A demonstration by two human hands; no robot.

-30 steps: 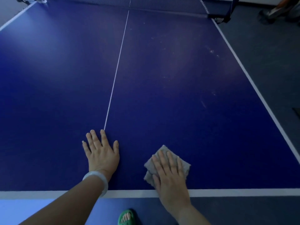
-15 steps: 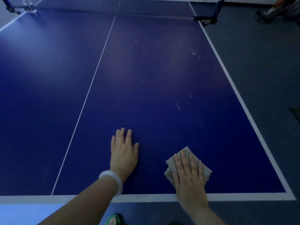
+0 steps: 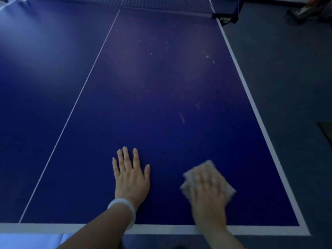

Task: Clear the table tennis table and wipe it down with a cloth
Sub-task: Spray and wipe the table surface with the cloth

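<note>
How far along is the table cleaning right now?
Clearing looks done: nothing loose lies on the table in view. Wiping is in hand: the right hand presses the cloth flat near the end line, blurred with motion, while the left hand rests flat beside it. Left: pale specks and a streak farther up towards the net.

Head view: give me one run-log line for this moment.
phase: wiping | right hand: flat on cloth, blurred | left hand: flat on table | smudges: ahead, unwiped
</note>
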